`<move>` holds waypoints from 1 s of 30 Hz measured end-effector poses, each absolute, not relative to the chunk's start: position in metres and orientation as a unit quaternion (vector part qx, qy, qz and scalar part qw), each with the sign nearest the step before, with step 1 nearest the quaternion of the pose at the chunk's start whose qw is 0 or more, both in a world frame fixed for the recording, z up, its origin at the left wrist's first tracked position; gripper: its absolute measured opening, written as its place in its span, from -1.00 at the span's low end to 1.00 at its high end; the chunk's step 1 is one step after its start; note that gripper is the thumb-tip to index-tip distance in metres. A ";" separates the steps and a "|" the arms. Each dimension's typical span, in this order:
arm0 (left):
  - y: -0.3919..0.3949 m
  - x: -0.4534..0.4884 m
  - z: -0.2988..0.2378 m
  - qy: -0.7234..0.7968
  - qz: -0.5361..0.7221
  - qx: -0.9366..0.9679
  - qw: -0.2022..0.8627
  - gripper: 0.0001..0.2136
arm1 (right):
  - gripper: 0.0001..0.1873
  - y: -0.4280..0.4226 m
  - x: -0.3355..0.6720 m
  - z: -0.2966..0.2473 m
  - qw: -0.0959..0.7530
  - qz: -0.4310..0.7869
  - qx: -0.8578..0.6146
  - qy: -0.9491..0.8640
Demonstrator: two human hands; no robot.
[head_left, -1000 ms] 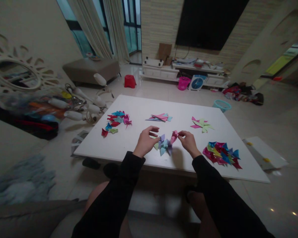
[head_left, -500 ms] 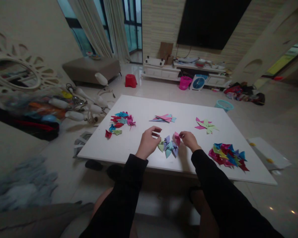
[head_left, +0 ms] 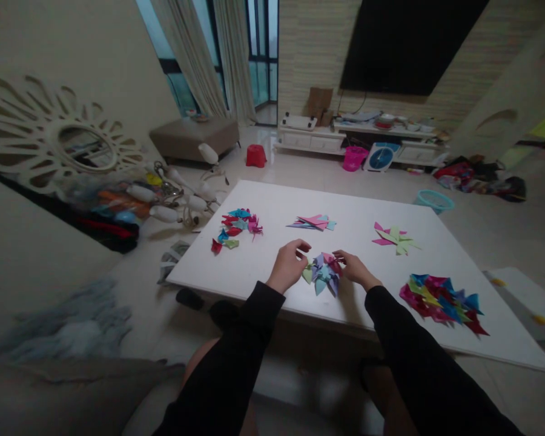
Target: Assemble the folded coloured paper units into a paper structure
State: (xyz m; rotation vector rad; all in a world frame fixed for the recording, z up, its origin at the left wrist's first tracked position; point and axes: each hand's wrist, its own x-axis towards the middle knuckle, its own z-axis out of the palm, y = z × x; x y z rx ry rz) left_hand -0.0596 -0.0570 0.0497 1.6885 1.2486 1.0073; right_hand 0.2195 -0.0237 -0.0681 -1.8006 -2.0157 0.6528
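Note:
A small assembly of folded paper pieces (head_left: 322, 274), purple, blue and green, lies near the front edge of the white table (head_left: 272, 200). My left hand (head_left: 289, 266) rests at its left side, fingers curled and pinching its edge. My right hand (head_left: 355, 266) is at its right side, fingertips pinched on a pink folded piece (head_left: 334, 260) pressed against the assembly. Both arms wear black sleeves.
Other folded paper lies on the table: a red and blue pile (head_left: 236, 227) at left, a pink pile (head_left: 313, 222) in the middle, a pink and green pile (head_left: 394, 237) at right, a multicoloured heap (head_left: 440, 295) at front right. A chandelier (head_left: 177, 194) lies on the floor at left.
My right hand has brought the pink piece down and left against the assembly. My left hand has closed in on the assembly's left edge. The camera has shifted left.

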 end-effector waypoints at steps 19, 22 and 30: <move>0.008 -0.144 -0.047 0.686 0.324 0.590 0.276 -0.78 | -0.53 -0.050 0.204 -0.017 0.157 0.166 -0.605 -0.763; 0.019 -0.149 -0.061 0.712 0.308 0.579 0.251 -0.69 | -0.53 -0.057 0.209 -0.012 0.144 0.171 -0.611 -0.759; 0.057 -0.139 -0.072 0.719 0.276 0.590 0.241 -0.64 | -0.51 -0.076 0.250 -0.019 0.138 0.143 -0.635 -0.747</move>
